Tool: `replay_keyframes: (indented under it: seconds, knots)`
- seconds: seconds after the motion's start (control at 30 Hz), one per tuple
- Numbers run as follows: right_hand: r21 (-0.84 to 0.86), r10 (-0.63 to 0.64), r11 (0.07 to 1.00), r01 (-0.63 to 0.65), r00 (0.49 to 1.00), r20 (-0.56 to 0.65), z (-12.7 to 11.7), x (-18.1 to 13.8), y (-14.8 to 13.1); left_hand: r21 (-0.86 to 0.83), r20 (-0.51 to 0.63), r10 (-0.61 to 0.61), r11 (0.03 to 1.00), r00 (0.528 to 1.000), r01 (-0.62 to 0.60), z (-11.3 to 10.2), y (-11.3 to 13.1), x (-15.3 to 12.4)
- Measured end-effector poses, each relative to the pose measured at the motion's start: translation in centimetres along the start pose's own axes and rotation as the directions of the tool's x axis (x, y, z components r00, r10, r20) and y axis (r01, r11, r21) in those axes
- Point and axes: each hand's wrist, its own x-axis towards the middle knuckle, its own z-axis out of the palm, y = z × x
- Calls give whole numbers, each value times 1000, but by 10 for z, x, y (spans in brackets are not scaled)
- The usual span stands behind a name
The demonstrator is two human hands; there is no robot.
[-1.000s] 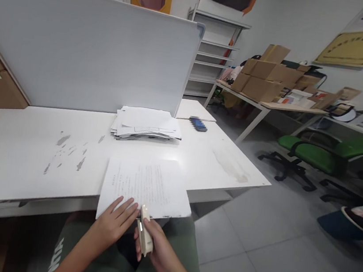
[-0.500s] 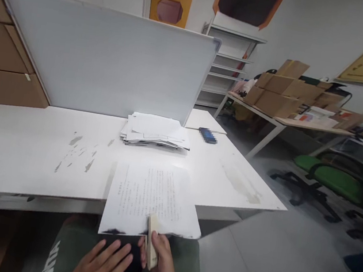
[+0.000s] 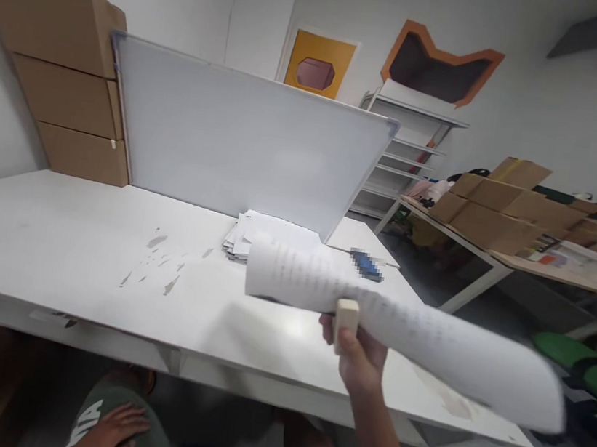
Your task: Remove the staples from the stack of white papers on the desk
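My right hand is raised over the table's front edge, its fingers wrapped round a cream stapler. The stapler's front end meets the lower edge of some printed paper, which hangs in the air and curls down at both sides. Blur makes its print unreadable, and I cannot tell how many sheets there are. My left hand lies on my left thigh, fingers stretched out, holding nothing. Beyond the raised paper is a stack of white papers, partly hidden by it.
The white table has worn grey patches. A whiteboard leans at its back beside stacked cardboard boxes. A blurred-out blue object lies right of the stack. Green chairs and a second, box-laden table stand to the right.
My right hand has lifted the stapler and paper up and to the right from the table's front edge. My left hand has dropped back onto my thigh. The view has shifted.
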Motion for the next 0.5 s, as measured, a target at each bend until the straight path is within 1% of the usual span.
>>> replay_keyframes:
  seconds: [0.07,0.13,0.17,0.23,0.3,0.33,0.4,0.43,0.5]
  knots:
    - [9,-194,981,194,981,-19,2,26,-8,-71,12,-43,996,999,44,-1,5,10]
    - [-39,-330,943,330,944,-17,6,55,-10,-124,5,-68,990,998,68,-1,8,15]
    - [-77,-364,929,362,931,-13,8,70,-8,-142,2,-75,987,997,75,-1,9,16]
    - [-125,-347,929,347,938,20,18,99,2,-161,10,-81,984,997,81,-2,10,14]
    - [-83,-273,958,276,961,44,32,124,19,-156,31,-78,984,996,82,-3,10,11]
    - [-46,-202,978,204,978,56,41,133,29,-145,33,-82,986,996,86,-4,10,9]
    - [55,-6,999,0,995,95,59,144,51,-118,15,-93,988,996,94,-6,8,5]
    - [112,103,987,-116,988,116,67,147,63,-107,-4,-100,989,995,99,-6,6,2]
    - [219,297,920,-324,944,144,80,146,86,-101,-53,-96,991,994,90,-3,1,-4]
